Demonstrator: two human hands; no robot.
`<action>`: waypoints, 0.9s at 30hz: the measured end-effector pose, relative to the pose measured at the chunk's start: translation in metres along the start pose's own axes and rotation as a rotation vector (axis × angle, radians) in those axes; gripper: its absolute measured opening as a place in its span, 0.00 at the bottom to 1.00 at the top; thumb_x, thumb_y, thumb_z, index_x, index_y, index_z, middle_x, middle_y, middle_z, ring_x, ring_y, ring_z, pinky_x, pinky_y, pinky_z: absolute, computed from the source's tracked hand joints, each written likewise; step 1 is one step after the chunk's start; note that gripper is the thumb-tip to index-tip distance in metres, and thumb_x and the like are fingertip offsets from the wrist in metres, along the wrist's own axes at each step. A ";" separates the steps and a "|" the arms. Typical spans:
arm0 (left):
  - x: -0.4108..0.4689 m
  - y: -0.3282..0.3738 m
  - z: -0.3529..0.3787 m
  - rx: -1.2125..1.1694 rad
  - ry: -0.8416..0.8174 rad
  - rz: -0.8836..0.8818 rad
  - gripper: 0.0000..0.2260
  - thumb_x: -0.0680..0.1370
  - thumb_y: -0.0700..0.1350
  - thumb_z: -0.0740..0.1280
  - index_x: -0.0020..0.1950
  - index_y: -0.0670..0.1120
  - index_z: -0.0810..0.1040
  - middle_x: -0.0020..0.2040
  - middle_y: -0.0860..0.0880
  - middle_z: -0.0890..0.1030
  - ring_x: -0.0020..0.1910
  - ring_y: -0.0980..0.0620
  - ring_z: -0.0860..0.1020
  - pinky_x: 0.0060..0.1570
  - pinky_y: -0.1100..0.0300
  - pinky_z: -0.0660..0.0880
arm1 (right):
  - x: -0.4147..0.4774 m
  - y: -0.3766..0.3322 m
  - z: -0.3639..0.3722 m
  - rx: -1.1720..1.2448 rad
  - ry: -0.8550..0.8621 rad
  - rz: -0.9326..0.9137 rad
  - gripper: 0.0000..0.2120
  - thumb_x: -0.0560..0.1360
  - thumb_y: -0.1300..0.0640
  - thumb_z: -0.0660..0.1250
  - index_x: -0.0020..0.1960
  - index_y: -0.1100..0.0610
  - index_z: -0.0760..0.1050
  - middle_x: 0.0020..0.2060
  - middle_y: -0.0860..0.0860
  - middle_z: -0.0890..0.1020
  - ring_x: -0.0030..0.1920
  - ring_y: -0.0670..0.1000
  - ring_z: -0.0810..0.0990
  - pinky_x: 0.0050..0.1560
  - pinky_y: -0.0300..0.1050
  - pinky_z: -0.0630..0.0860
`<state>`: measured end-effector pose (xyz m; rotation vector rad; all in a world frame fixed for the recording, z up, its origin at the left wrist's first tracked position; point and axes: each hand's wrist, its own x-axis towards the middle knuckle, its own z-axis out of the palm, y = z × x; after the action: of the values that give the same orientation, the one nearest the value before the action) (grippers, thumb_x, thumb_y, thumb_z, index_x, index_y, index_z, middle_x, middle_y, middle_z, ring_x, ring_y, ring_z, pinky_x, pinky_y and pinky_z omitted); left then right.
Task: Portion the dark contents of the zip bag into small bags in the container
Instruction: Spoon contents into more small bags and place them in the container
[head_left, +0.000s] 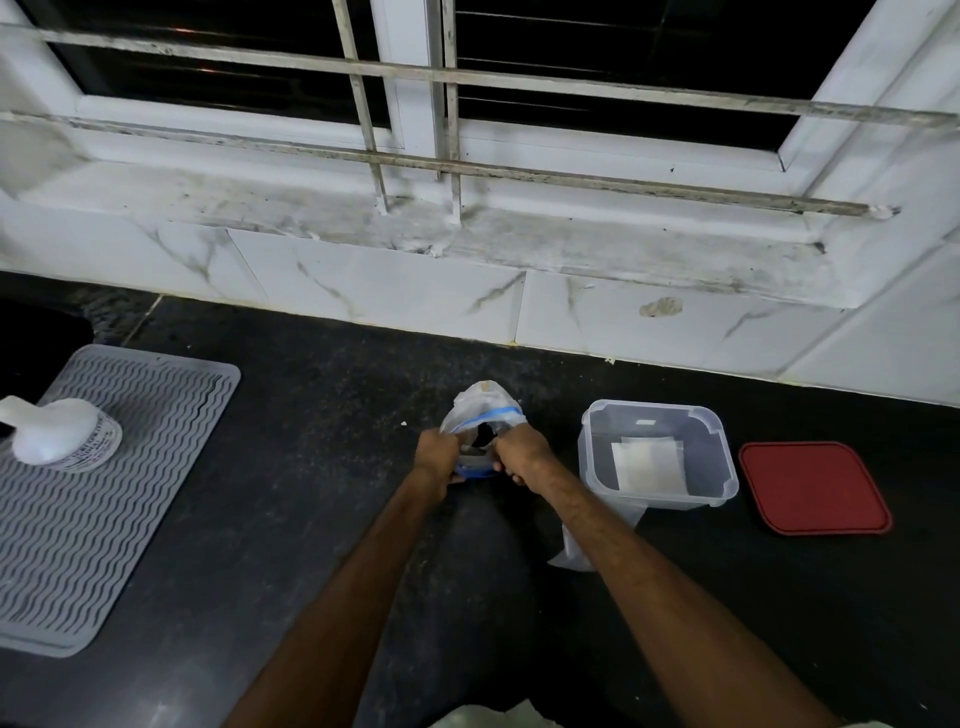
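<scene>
Arms stretched forward, left hand (438, 458) and right hand (521, 451) each grip the zip bag (485, 401).

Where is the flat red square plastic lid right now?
In the head view the red lid lies on the black countertop, right of the clear plastic container, apart from it.

zip bag (480, 402) is clear with a blue zip strip, container (593, 457) is frosty see-through, lid (813, 488) is plain red. mat (93, 509) is grey with wavy ridges, countertop (322, 457) black and speckled, wall tiles (389, 291) white with grey marble veins.
</scene>
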<state>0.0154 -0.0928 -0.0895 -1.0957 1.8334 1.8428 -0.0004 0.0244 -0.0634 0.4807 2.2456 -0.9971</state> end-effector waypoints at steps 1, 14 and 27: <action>0.001 -0.001 0.000 -0.022 0.025 0.005 0.09 0.77 0.40 0.69 0.56 0.39 0.77 0.40 0.42 0.80 0.36 0.44 0.79 0.33 0.54 0.77 | -0.001 -0.001 -0.001 -0.013 0.001 -0.020 0.09 0.72 0.57 0.63 0.43 0.62 0.79 0.34 0.55 0.81 0.26 0.50 0.73 0.25 0.40 0.69; -0.022 -0.012 -0.015 -0.010 0.061 0.190 0.22 0.75 0.44 0.72 0.66 0.41 0.70 0.59 0.40 0.79 0.56 0.42 0.80 0.45 0.53 0.77 | -0.029 0.011 -0.040 0.185 -0.165 -0.057 0.08 0.76 0.58 0.66 0.45 0.61 0.83 0.27 0.50 0.74 0.24 0.44 0.66 0.25 0.36 0.64; -0.119 -0.095 0.045 0.166 -0.102 0.585 0.39 0.67 0.61 0.76 0.73 0.52 0.65 0.70 0.54 0.71 0.69 0.57 0.71 0.67 0.53 0.71 | -0.089 0.067 -0.113 0.204 -0.278 -0.188 0.14 0.81 0.54 0.60 0.50 0.59 0.83 0.28 0.48 0.73 0.25 0.43 0.64 0.23 0.34 0.59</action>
<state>0.1466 -0.0041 -0.0791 -0.4175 2.3627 1.9334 0.0569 0.1474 0.0192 0.2014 1.9762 -1.3118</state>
